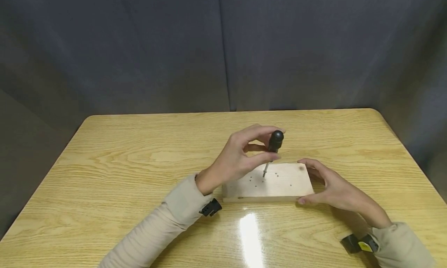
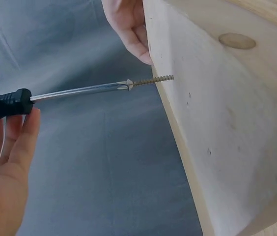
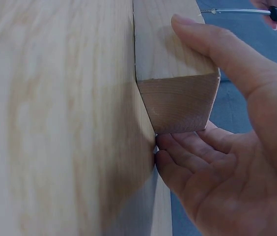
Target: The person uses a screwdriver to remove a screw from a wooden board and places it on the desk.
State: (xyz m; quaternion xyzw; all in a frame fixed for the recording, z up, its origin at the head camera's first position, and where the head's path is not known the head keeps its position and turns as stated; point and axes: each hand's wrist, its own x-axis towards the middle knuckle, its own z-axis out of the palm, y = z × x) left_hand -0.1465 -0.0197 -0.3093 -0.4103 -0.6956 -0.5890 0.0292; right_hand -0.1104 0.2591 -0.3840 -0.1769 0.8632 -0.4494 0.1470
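My left hand (image 1: 241,153) grips the black handle of a screwdriver (image 1: 276,141) above a pale wooden block (image 1: 279,182). In the left wrist view the screwdriver's metal shaft (image 2: 79,92) ends at the head of a threaded screw (image 2: 151,80), whose tip meets the block's face. Several small dark holes mark that face. At the block's right end, my right hand (image 1: 331,188) holds it between thumb and fingers. The right wrist view shows the thumb (image 3: 202,37) along one side and fingertips curled at the opposite side, by the table.
The block lies on a wood-grain table (image 1: 139,155) with rounded far corners. Dark grey curtains (image 1: 157,46) hang behind and at both sides. Small black cameras are strapped at the left wrist (image 1: 210,207) and right wrist (image 1: 359,244).
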